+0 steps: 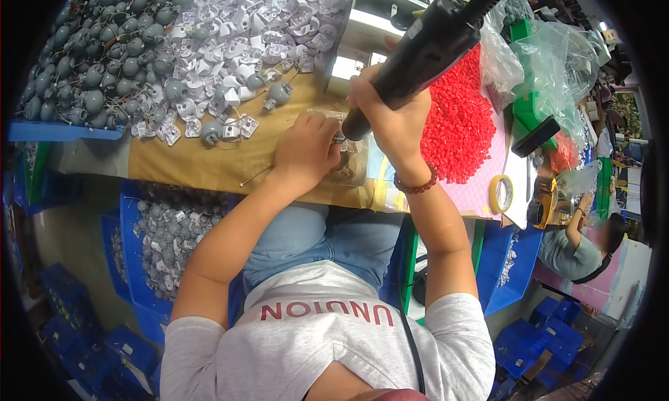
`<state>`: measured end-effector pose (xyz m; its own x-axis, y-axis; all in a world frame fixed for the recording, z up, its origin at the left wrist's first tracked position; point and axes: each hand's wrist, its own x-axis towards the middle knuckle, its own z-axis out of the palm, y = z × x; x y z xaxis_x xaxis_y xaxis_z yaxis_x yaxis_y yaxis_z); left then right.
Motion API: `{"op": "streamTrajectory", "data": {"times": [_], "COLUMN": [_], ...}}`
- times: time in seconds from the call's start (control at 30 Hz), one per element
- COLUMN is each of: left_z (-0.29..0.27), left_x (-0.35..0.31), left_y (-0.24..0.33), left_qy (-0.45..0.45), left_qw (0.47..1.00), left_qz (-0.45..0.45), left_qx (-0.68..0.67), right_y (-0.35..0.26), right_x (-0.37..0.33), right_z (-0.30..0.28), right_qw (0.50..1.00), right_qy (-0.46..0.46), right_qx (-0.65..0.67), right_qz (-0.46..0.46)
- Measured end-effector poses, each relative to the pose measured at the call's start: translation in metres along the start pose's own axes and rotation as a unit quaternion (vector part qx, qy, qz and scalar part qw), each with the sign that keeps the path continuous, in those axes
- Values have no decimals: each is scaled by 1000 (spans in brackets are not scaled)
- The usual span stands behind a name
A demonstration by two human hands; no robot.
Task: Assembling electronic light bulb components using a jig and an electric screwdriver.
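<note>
My right hand [395, 119] is wrapped round a black electric screwdriver [425, 49], held at a slant with its lower end pointing down and left. That end comes close to the fingertips of my left hand [306, 150]. The left fingers are bent and pressed together at a small part on the table's front, mostly hidden by the fingers and the tool. Beside them lies a clear-covered patch [352, 165] on the brown table cover [202, 165]. Left of my hands are loose white plastic parts [244, 39] and grey round parts with wires [104, 59].
A heap of small red parts [456, 122] lies to the right, with a tape roll [501, 193] near the edge. A white metal box [373, 25] stands behind my hands. Blue bins [132, 234] of parts sit below. Another person [582, 241] works at the far right.
</note>
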<state>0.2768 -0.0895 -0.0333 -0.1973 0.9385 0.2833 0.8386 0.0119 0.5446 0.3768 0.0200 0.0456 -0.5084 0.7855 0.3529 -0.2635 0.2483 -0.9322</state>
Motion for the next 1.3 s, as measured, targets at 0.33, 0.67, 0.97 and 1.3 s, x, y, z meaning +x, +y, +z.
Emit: {"op": "streamTrajectory", "data": {"times": [0.33,0.67,0.97,1.3], "left_z": [5,6,3,-2], "left_x": [-2,0,0,1], "left_y": [-3,-6,-3,-2], "left_qy": [51,46,36,5], "left_qw": [998,998,998,999], "left_qz": [30,38,32,5], "left_qx": [4,-23,-44,-53], "right_y": [1,12,15,16], "right_x": [-7,-24,-32,-26], "right_z": [-1,-4,-6,-8], "right_qw": [999,989,994,998], "right_qy": [-32,-56,-56,-62], "right_qx": [-6,-119,-80,-25], "right_qz": [-32,-65,-45,-15]}}
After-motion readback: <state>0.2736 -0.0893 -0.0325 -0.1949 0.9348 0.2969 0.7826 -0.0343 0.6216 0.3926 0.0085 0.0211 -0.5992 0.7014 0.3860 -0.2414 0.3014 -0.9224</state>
